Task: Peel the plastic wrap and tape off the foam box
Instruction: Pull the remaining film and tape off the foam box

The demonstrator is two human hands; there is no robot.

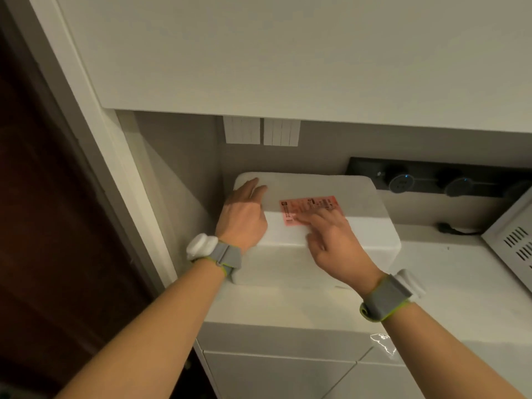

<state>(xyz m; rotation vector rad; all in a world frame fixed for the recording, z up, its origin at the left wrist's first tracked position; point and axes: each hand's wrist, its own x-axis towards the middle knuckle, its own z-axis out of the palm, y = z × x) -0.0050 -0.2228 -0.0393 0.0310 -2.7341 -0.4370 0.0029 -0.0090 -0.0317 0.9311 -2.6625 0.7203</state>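
A white foam box [359, 226] stands on the white countertop [431, 269] in the corner by the wall. A pink shipping label [305, 207] is stuck on its lid. My left hand [243, 217] lies flat on the lid's left side, fingers spread toward the far corner. My right hand [331, 240] rests on the lid's front, its fingertips touching the label's lower edge. Whether a fingertip has lifted any label, tape or plastic wrap I cannot tell. Both wrists wear grey bands with white pads.
A white upper cabinet [288, 53] hangs low over the counter. Wall switches [260, 131] and a black socket strip [431, 180] sit behind the box. A white vented appliance [515, 243] stands at the right. A dark door [43, 226] is on the left.
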